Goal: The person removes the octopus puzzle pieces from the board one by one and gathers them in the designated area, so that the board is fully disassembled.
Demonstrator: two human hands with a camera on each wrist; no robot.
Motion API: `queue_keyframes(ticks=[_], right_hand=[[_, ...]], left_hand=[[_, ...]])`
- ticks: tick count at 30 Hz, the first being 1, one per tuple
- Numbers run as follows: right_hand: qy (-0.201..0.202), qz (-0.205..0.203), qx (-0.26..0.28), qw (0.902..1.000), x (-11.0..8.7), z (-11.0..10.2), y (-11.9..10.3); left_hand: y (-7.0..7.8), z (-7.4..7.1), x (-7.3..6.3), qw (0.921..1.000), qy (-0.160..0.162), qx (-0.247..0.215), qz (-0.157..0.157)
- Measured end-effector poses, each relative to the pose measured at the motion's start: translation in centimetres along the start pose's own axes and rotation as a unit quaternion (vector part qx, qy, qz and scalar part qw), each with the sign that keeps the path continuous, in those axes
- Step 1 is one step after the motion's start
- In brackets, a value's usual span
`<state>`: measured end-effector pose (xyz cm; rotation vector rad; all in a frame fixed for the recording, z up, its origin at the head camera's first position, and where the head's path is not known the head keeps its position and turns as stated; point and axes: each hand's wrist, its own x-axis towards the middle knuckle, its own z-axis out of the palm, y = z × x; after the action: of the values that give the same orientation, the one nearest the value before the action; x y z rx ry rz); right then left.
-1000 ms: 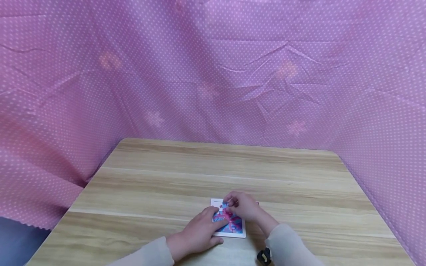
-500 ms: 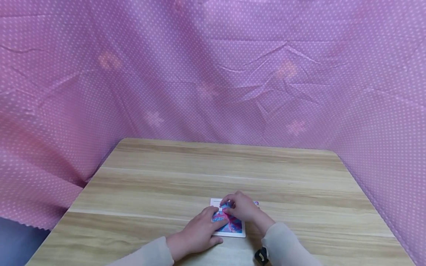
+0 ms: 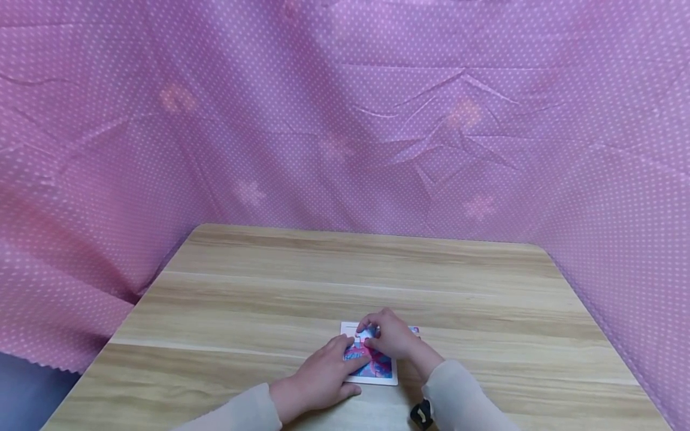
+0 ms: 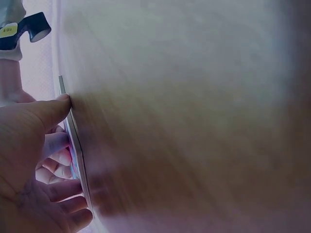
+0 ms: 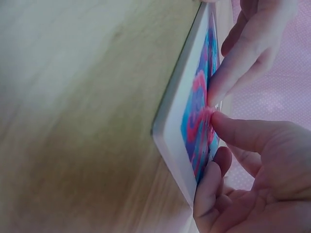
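Note:
A small jigsaw puzzle in a white frame (image 3: 377, 381), with a pink and blue picture, lies flat near the table's front. My left hand (image 3: 320, 372) rests on its left side, fingers spread over the picture and thumb by the near edge. In the left wrist view that thumb (image 4: 58, 108) lies at the frame's edge. At the far part of the puzzle, my right hand (image 3: 395, 336) pinches a puzzle piece (image 3: 369, 333) between thumb and fingers, largely hidden by them. The right wrist view has its thumb tip (image 5: 218, 119) right at the picture's surface.
Another small coloured piece (image 3: 414, 329) lies just beyond the right hand. The wooden table (image 3: 345, 269) has rounded far corners, and a pink dotted cloth (image 3: 345, 149) hangs around it. A black band (image 3: 422, 414) sits at the right wrist.
My right hand has shifted slightly left and its fingers have come lower onto the puzzle with the piece. The small piece to its right shows more. The left hand stays put.

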<state>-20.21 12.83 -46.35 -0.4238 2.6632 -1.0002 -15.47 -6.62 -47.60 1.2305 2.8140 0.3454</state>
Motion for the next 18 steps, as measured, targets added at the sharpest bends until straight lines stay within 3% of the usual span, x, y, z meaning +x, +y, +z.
queue_keyframes(ticks=[9,18], right_hand=[[0.008,0.027,0.041,0.9988,0.17,-0.29,0.36],[0.016,0.011,0.046,0.9987,-0.01,-0.66,0.78]], left_hand=[[-0.16,0.20,0.01,1.0000,0.003,0.009,0.001],[-0.25,0.25,0.03,1.0000,0.009,0.000,0.003]])
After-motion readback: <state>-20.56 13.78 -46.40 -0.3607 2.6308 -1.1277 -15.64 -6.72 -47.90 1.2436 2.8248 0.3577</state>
